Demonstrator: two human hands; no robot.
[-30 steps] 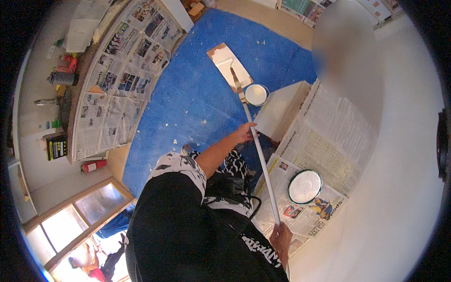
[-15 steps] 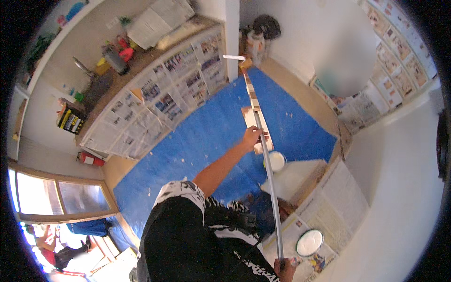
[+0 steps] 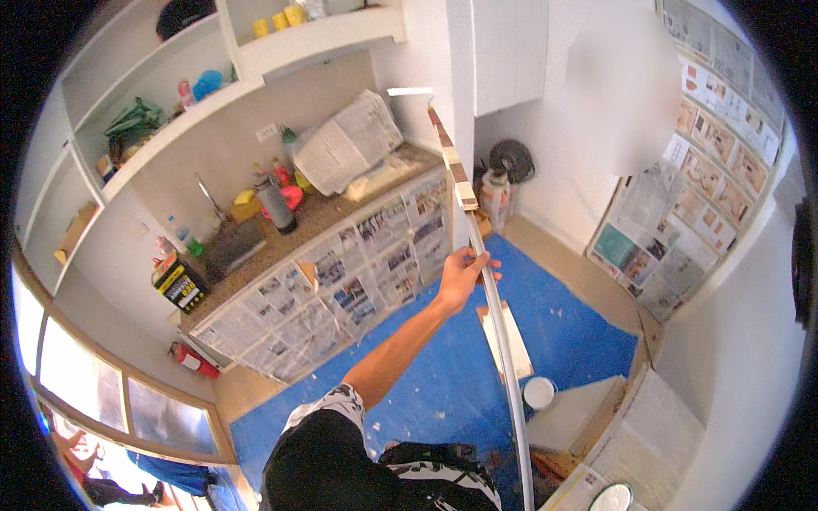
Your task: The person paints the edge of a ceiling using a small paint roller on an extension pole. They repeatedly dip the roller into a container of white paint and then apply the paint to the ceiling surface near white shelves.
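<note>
A long paint roller pole [image 3: 501,349] slants up and away from the lower edge. Its grey metal shaft joins a brown-and-cream section [image 3: 454,168], and a white roller [image 3: 410,91] sits at its far end, close to the wall beside the counter. My left hand [image 3: 463,277] is closed round the upper part of the metal shaft, my left arm stretched forward. My right hand is out of the picture, and the shaft's lower end runs off the bottom edge.
Blue sheeting [image 3: 383,400] covers the floor; a paint-smeared board [image 3: 504,341] and white paint container [image 3: 539,393] stand there. Another paint container [image 3: 612,497] rests on newspaper at lower right. Left are a newspaper-covered counter [image 3: 341,294] and shelves [image 3: 162,153]. A person [image 3: 77,460] shows at lower left.
The view has tilted up, showing more of the shelves and wall. The pole and roller have risen from near the counter's end to higher against the wall. My right hand has left the picture.
</note>
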